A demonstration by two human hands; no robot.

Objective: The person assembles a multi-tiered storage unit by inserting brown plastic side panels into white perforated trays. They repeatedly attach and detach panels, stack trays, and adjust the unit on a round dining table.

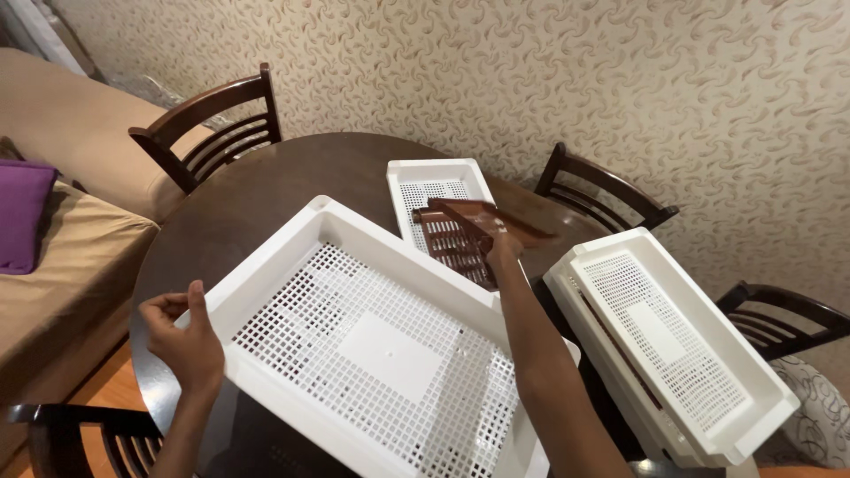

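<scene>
A large white perforated plastic tray (pixel 292 232) lies on the dark round table (pixel 266 181) right in front of me. My left hand (pixel 184 341) rests at its left rim, fingers loosely curled, holding nothing. My right hand (pixel 503 250) reaches past the tray's far corner and grips a brown plastic slatted piece (pixel 482 218), which hangs tilted over a brown slatted panel (pixel 450 248). That panel lies in a smaller white tray (pixel 434 173) farther back.
A stack of white perforated trays (pixel 673 354) stands at the right of the table. Dark wooden chairs (pixel 208 128) ring the table. A beige sofa with a purple cushion (pixel 22 212) is at the left. A patterned wall is behind.
</scene>
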